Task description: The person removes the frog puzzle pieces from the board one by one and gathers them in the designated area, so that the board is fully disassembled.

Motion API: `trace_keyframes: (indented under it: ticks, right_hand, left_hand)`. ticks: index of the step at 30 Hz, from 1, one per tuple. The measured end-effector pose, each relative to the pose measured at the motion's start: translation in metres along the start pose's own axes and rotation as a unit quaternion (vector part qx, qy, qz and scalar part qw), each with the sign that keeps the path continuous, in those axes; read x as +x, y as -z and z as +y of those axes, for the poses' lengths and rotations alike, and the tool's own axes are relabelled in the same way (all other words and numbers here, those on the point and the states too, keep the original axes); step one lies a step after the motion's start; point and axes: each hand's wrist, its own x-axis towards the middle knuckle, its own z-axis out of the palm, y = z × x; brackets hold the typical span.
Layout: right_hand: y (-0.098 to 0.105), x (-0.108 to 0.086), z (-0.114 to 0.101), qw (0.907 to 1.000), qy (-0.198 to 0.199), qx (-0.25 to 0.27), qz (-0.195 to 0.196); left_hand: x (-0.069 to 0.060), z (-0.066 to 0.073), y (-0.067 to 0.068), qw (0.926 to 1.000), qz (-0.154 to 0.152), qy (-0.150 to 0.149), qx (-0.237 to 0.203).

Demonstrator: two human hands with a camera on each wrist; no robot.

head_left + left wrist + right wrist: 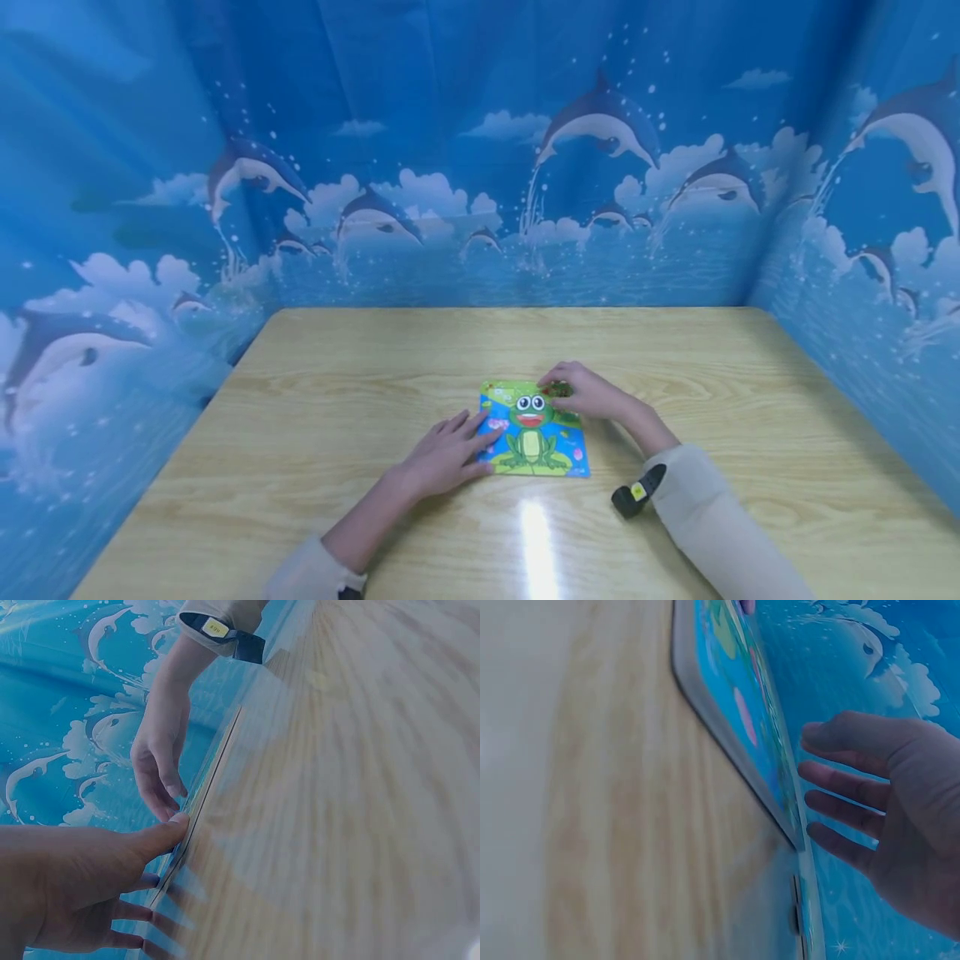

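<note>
A square frog picture board [531, 446], which looks like a flat jigsaw puzzle, lies on the table. It shows a green frog with a red mouth on a blue and green ground. My left hand [444, 456] rests at the board's left edge, fingers spread and fairly straight over the rim. At the upper right corner is my right hand [588, 392], its fingers loosely bent over a darker patterned patch. In the right wrist view, the right hand [900, 802] shows thumb and fingers apart, with nothing visible between them. Whether its fingertips touch the board is hard to tell.
The wood-grain table [360, 358] extends around the board on all sides. A blue curtain [450, 167] printed with dolphins hangs behind and at both sides. A black strap device [636, 492] sits on the right wrist. Glare [537, 542] lies on the table in front.
</note>
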Motion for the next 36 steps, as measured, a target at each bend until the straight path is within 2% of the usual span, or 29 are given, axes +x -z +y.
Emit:
trace_keyframes:
  ticks: [6,12,15,28,36]
  right_hand:
    - [-0.004,0.008,-0.005,0.9995,-0.012,-0.025,-0.017]
    - [-0.006,0.012,-0.013,0.9982,-0.055,-0.023,-0.012]
    - [-0.007,0.013,-0.016,0.9978,-0.062,-0.022,-0.006]
    - [-0.014,0.016,-0.017,0.9974,-0.055,-0.044,0.012]
    - [-0.014,0.018,-0.017,0.9971,-0.07,-0.027,0.012]
  left_hand:
    - [0.001,0.001,0.001,1.0,0.0,-0.004,-0.003]
    - [0.001,0.001,0.001,1.0,-0.002,-0.004,0.001]
    - [0.001,0.001,0.001,1.0,-0.001,-0.006,0.004]
    - [0.001,0.0,0.0,1.0,0.002,-0.003,0.008]
    - [0.0,0.001,0.002,0.9999,0.0,-0.001,0.016]
